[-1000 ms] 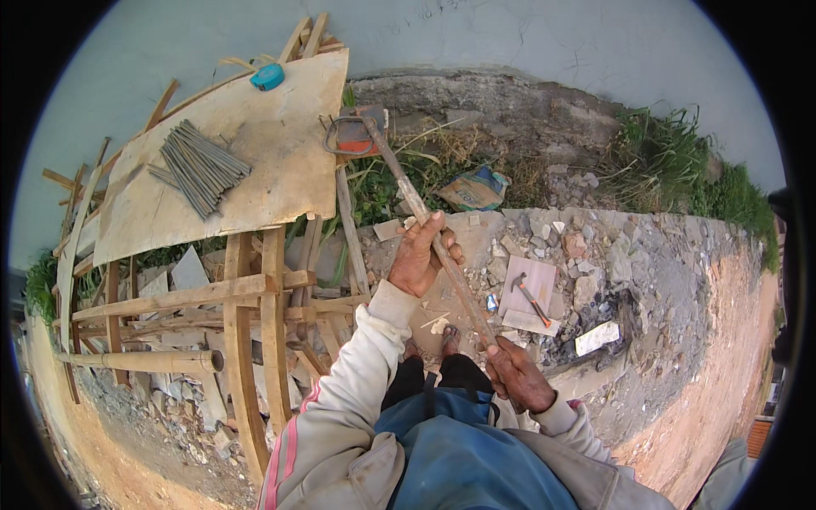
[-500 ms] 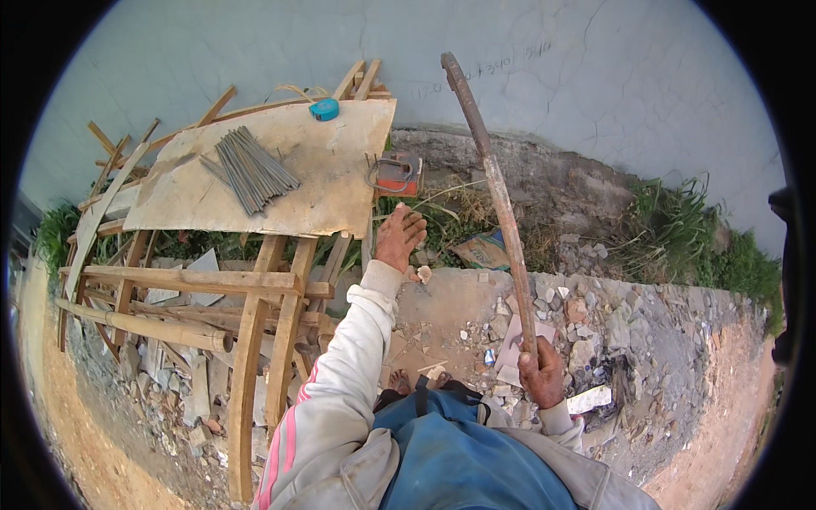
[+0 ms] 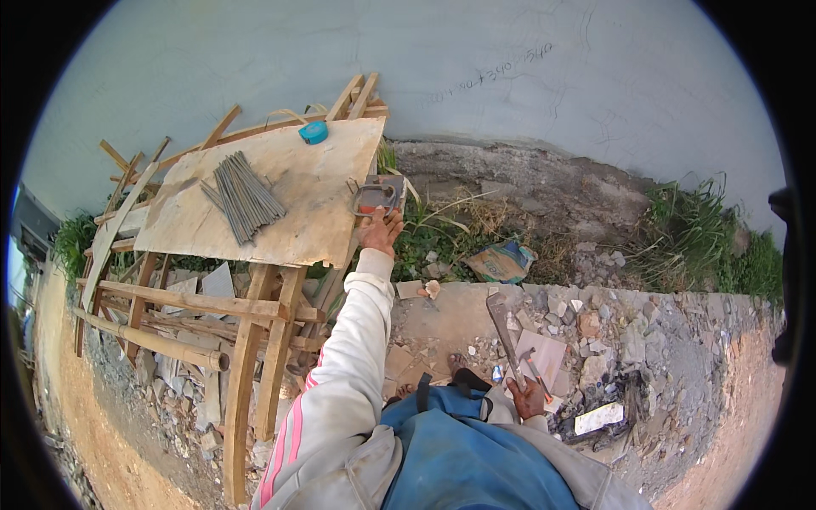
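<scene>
My left hand (image 3: 380,235) reaches to the right edge of the workbench board, fingers stretched out and apart. Its fingertips are at the near side of a red and grey metal block (image 3: 393,189). On that block lies a bent steel rod (image 3: 367,206), close to the fingers; contact is hard to make out. Low on the right, my right hand (image 3: 527,398) is closed round the lower end of a long rusty metal bar (image 3: 502,327) with a notched tip. The bar slants up and away over the rubble.
The pale plywood board (image 3: 297,242) carries a bundle of steel rods (image 3: 244,197) and a blue tape measure (image 3: 314,133). Wooden legs (image 3: 246,382) hold it up. A hammer (image 3: 535,367) with orange on its handle lies beyond my right hand among broken stones. A cracked wall (image 3: 510,93) stands behind.
My left hand has moved up to the block and bent rod. My right hand has lowered the rusty bar, whose tip has dropped from in front of the wall to over the rubble.
</scene>
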Demonstrator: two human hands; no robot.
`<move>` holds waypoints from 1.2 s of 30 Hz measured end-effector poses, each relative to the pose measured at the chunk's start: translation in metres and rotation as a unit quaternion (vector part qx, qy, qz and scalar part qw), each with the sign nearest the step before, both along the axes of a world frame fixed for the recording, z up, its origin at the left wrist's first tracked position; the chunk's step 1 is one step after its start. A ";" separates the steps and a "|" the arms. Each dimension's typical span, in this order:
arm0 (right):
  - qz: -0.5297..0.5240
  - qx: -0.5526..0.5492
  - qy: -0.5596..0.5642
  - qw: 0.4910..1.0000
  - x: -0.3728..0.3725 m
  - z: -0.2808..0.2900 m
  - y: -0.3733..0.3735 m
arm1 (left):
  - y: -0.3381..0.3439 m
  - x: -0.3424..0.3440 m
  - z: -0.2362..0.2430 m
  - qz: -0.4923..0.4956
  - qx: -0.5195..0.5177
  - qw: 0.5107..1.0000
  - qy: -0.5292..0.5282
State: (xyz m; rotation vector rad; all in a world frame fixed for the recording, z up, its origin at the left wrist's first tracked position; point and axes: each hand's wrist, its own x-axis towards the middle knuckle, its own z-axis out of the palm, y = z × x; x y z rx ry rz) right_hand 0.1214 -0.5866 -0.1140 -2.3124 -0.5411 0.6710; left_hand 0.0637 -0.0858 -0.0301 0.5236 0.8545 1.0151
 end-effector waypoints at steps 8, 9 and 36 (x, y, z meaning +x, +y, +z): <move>0.051 -0.197 -0.017 0.979 0.122 -0.100 -0.030 | 0.004 0.011 0.023 0.049 0.196 0.979 -0.005; 0.054 -0.208 -0.013 0.976 0.136 -0.111 -0.029 | 0.004 0.012 0.030 0.058 0.233 0.971 -0.001; 0.551 -0.328 -0.039 0.766 0.187 -0.143 0.211 | -0.448 -0.281 -0.280 0.282 -0.327 0.889 0.155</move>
